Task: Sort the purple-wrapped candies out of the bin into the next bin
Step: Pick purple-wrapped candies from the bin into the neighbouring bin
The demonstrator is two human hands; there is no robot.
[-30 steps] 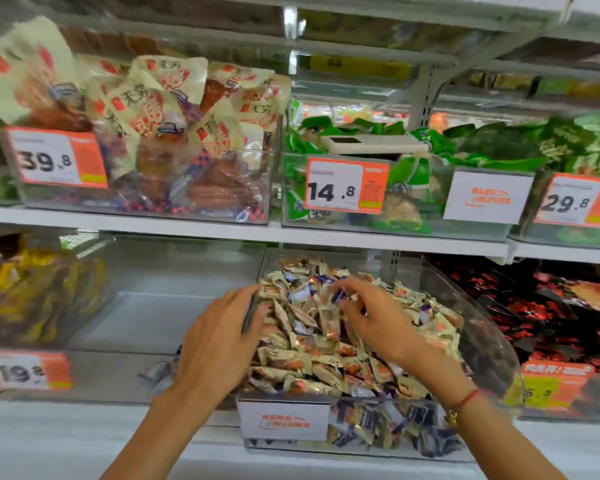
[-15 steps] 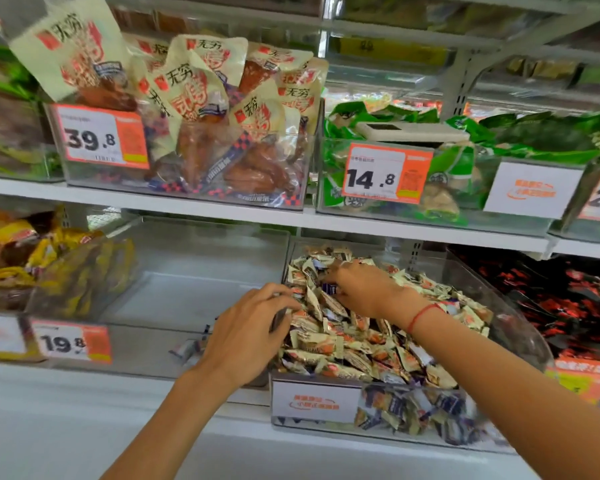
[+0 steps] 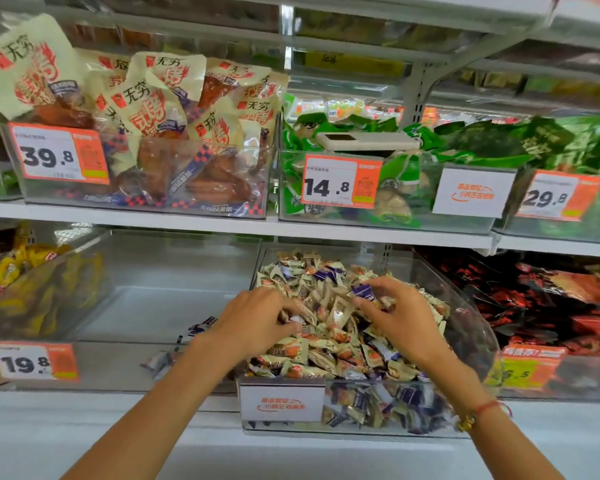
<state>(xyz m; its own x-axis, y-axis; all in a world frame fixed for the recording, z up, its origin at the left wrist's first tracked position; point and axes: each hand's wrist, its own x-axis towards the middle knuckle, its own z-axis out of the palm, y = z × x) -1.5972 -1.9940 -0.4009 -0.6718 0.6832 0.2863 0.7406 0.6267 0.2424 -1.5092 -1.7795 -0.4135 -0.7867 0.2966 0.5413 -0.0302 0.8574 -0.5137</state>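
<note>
1. A purple candy [image 3: 363, 292] sits pinched at the fingertips of the right hand [image 3: 397, 318], lifted just above the heap in the candy bin [image 3: 371, 403].
2. The candy is at the very tips, between thumb and forefinger, not deep in the palm; it looks like a light hold, enough to carry it sideways.
3. The left hand [image 3: 257, 322] lies on the left side of the heap, fingers curled down into the wrappers. They seem to close on a pale candy, but whether it is actually gripped I cannot tell.
4. The heap is mostly cream-and-orange wrappers. More purple ones show at the back of the pile near [image 3: 326, 271] and low behind the front wall of the bin.
5. The next bin [image 3: 174, 306], clear and to the left, holds only a few purple candies [image 3: 201, 327] near its front right corner, just beside the left wrist.
6. Judgement: the sorting is at an early stage. A small handful is across and many purple pieces remain mixed in, some buried.
7. The held candy lies right of the wall between the bins, so it must pass over the left hand to reach the next bin.
</note>
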